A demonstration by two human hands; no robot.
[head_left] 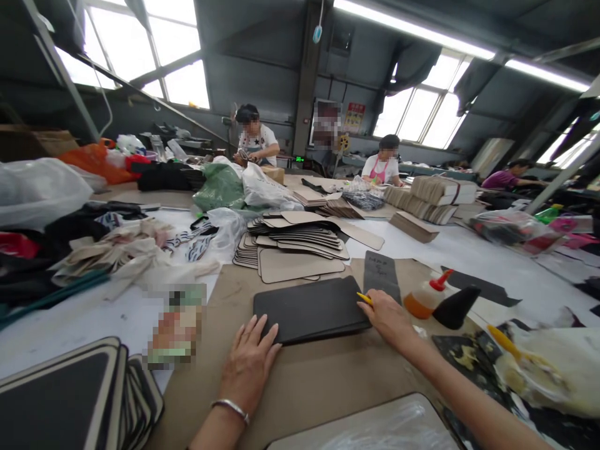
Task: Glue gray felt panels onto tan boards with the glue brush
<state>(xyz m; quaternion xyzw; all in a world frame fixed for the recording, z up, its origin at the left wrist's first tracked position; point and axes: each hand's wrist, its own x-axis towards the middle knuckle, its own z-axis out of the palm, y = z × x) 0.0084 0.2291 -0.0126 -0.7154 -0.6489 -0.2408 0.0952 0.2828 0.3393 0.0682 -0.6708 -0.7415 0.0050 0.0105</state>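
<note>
A stack of dark rectangular panels (pixel 309 307) with rounded corners lies on the brown board in front of me. My left hand (pixel 250 359), fingers stretched out, rests its fingertips at the near left corner of the stack. At the right end, my right hand (pixel 382 312) is closed around a yellow pointed stick (pixel 364 299), whose tip lies over the top panel. Its exact kind is unclear. Just beyond sits a pile of beige panels with dark edges (pixel 300 265). A dark grey piece with handwriting (pixel 380 275) lies past my right hand.
At right stand a red-tipped bottle of amber liquid (pixel 424 298), a black cone (pixel 455 307) and a glue-smeared tub (pixel 539 369). Black-and-beige panels (pixel 51 397) are stacked at lower left. Fabric scraps (pixel 122 247) and bags lie farther left. Several people work across the tables.
</note>
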